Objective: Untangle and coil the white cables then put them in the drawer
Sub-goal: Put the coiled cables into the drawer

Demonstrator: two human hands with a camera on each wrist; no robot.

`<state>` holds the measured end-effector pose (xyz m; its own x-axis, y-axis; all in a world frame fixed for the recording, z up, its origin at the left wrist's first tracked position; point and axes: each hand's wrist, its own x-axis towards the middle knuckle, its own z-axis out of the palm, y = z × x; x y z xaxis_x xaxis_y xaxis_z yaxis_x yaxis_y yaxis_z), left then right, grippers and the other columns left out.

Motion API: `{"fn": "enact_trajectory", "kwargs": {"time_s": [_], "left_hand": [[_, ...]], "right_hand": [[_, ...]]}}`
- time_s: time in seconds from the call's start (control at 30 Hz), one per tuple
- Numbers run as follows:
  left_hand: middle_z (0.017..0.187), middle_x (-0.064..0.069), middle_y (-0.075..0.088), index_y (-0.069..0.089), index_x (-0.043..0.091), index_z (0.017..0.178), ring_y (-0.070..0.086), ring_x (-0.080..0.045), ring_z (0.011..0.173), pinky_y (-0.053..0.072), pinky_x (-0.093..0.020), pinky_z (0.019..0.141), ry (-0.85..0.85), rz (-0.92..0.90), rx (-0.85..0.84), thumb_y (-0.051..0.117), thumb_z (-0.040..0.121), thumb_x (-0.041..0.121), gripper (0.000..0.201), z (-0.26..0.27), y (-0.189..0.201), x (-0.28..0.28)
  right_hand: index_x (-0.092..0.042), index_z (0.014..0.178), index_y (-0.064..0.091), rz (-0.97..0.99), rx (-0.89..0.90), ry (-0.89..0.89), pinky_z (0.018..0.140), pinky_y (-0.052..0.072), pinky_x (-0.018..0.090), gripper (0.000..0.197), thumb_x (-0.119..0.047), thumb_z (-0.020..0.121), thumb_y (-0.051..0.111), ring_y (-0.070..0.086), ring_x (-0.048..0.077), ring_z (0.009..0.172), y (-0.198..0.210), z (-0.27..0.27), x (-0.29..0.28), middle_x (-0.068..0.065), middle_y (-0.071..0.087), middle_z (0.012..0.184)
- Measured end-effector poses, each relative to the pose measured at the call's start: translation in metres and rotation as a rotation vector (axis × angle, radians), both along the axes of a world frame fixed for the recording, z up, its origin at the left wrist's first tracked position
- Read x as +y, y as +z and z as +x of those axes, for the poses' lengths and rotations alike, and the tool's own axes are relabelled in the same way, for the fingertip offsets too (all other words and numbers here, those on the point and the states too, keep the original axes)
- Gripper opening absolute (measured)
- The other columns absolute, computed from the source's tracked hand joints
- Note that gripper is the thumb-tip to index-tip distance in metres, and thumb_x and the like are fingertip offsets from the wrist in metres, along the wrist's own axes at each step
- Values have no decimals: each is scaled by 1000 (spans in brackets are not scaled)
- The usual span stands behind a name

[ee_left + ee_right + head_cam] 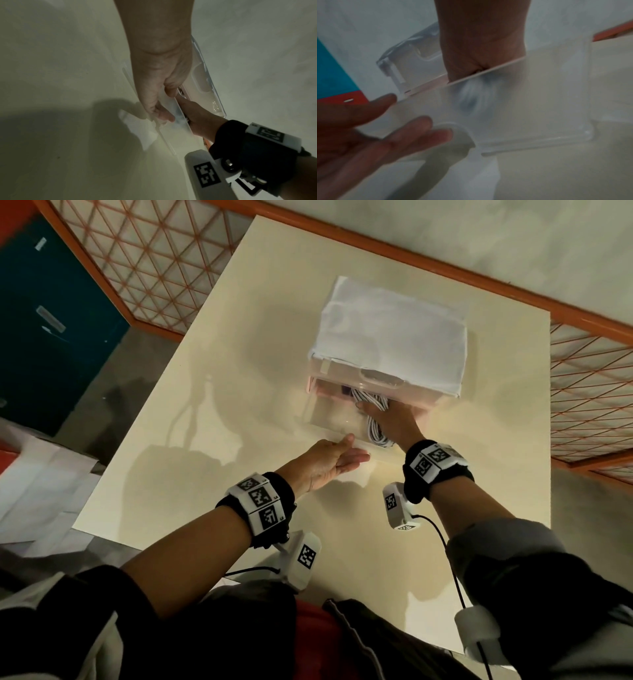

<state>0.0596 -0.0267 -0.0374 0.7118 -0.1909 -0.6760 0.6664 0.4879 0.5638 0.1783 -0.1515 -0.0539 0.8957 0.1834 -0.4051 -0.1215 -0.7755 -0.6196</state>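
A clear drawer stands pulled out of a small drawer unit that is draped in white cloth. Inside the drawer, my right hand holds a coiled white cable down; its fingertips are hidden under the unit. Through the drawer wall the cable shows as a blur below my right hand. My left hand rests against the drawer's front panel with straight fingers and the thumb on the rim. The left wrist view shows that hand on the panel.
The unit sits toward the far right of a cream table. Beyond the table's left edge lie white papers and a blue cabinet. An orange lattice fence runs behind and to the right.
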Motion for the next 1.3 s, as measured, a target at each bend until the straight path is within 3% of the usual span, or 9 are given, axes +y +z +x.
{"fn": "enact_trajectory", "kwargs": {"time_s": [0.27,0.37,0.53,0.67,0.8,0.9,1.0,1.1,1.3], "left_hand": [[128,-28,56,53,-11,111,64,-17,89,48,-27,92,53,1,41,41,99,23,37,4,3,-2],[126,-29,57,56,-4,97,66,-15,86,46,-26,93,67,13,48,42,99,22,29,6,3,-1],[120,-25,61,52,-8,109,57,-27,118,47,-27,92,115,4,70,44,98,20,30,6,4,0],[107,-18,65,51,0,90,63,-23,102,57,-20,73,195,-33,94,46,97,17,20,12,3,5],[100,-23,66,51,-4,92,71,-17,77,58,-23,74,121,-60,53,46,96,17,22,24,15,-14],[117,-29,60,42,-16,120,64,-25,101,52,-27,89,171,-13,63,43,98,18,41,30,15,-10],[118,-30,60,33,-15,132,64,-25,101,55,-24,82,261,-55,56,42,99,18,48,29,8,-6],[121,-33,57,28,-13,134,63,-28,101,59,-23,74,310,-120,24,41,99,19,49,33,6,-4],[128,-39,47,31,-13,126,57,-39,114,56,-28,79,375,-156,2,37,100,14,38,57,12,-11]], "right_hand": [[3,132,48,-548,-155,92,115,13,49,88,-70,89,25,28,38,139,-1,-7,7,24,39,146],[0,143,34,-534,-139,99,118,10,52,95,-75,86,20,21,38,143,-6,-3,7,24,28,152],[-4,147,24,-468,-140,105,119,9,51,101,-80,81,22,18,37,144,-7,-1,8,20,23,155],[-6,148,25,-332,-41,50,118,14,50,106,-83,76,33,18,39,143,-6,-3,10,22,22,155],[-7,145,32,-345,-1,54,119,6,48,87,-71,87,32,11,39,145,15,-4,-21,25,19,155],[-7,140,39,-261,8,138,116,22,48,75,-63,90,40,27,38,139,27,-11,-23,26,34,148],[-5,136,45,-213,-77,170,110,32,42,62,-48,92,51,36,34,133,39,-32,-33,22,44,142],[-7,127,55,-202,-168,152,103,40,41,48,-40,91,56,40,27,132,56,-70,-54,13,48,137],[-22,83,64,-192,-46,73,78,51,36,16,-37,88,62,65,18,88,60,-153,-116,-4,59,90]]}}
